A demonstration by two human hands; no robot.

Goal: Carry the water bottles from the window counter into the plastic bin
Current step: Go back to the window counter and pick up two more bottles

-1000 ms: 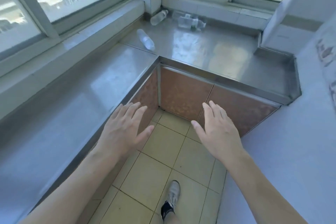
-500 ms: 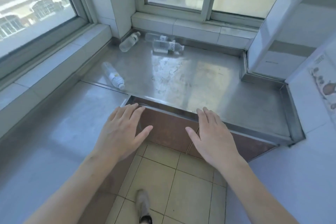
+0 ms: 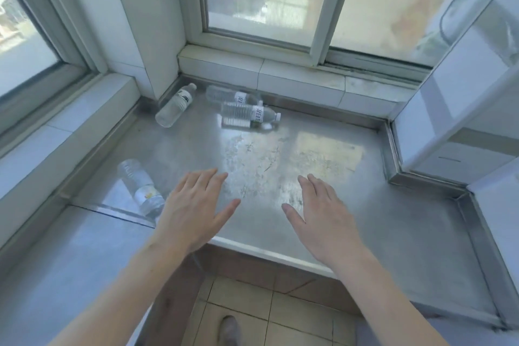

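Several clear water bottles lie on their sides on the steel window counter [image 3: 323,166]. One bottle [image 3: 141,187] rests at the near left, just left of my left hand [image 3: 193,211]. Another bottle [image 3: 176,105] lies in the back corner. Two more lie by the window sill, a rear bottle [image 3: 229,95] and a front bottle [image 3: 248,115] with a white label. My left hand and my right hand [image 3: 320,216] hover palm down over the counter's front part, fingers spread, holding nothing. The plastic bin is out of view.
Windows and a tiled sill [image 3: 280,76] bound the counter at the back and left. A white wall block [image 3: 460,109] stands at the right. Below the counter edge are a brown cabinet front [image 3: 252,270] and tiled floor [image 3: 252,317] with my shoe [image 3: 229,331].
I have stepped closer to the counter. Both hands moved forward from over the floor to above the steel top, and the bottles appear nearer.
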